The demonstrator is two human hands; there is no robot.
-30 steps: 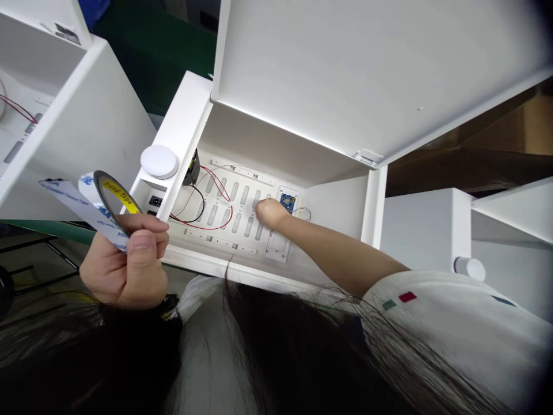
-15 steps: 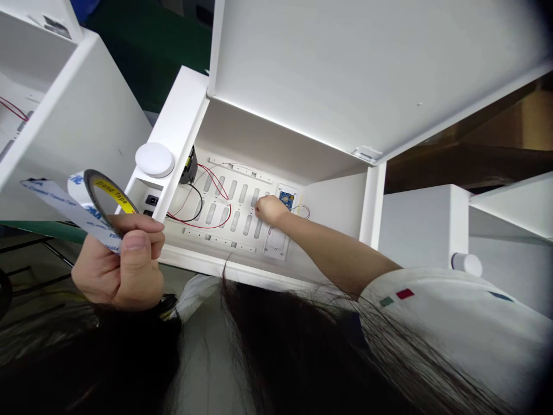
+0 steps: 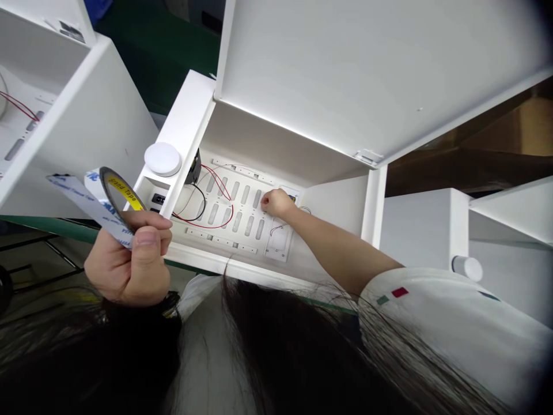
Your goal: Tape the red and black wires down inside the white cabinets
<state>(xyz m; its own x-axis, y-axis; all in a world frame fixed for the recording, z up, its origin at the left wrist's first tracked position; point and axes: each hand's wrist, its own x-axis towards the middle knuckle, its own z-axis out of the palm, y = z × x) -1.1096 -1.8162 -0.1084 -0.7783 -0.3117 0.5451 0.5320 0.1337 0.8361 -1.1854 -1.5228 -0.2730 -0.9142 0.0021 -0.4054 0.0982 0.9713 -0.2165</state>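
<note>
My left hand (image 3: 132,262) is closed round a roll of double-sided tape (image 3: 116,193) with a yellow inner label and a loose white strip (image 3: 82,202) sticking out to the left. My right hand (image 3: 276,203) reaches deep into an open white cabinet (image 3: 190,118). Its fingers are curled and pressed on the slotted back panel (image 3: 235,210), over a small blue circuit board that it mostly hides. Red and black wires (image 3: 211,199) run across the panel to a black part (image 3: 194,167) on the left wall.
The cabinet's white door (image 3: 367,63) stands open above. A round white knob (image 3: 162,158) sits on the cabinet's left side. Another open white cabinet (image 3: 64,109) stands at left, more white boxes (image 3: 432,227) at right. My dark hair (image 3: 280,357) covers the bottom.
My right hand has shifted slightly up and right over the blue board, which showed before. The left hand keeps the tape roll, nearly still.
</note>
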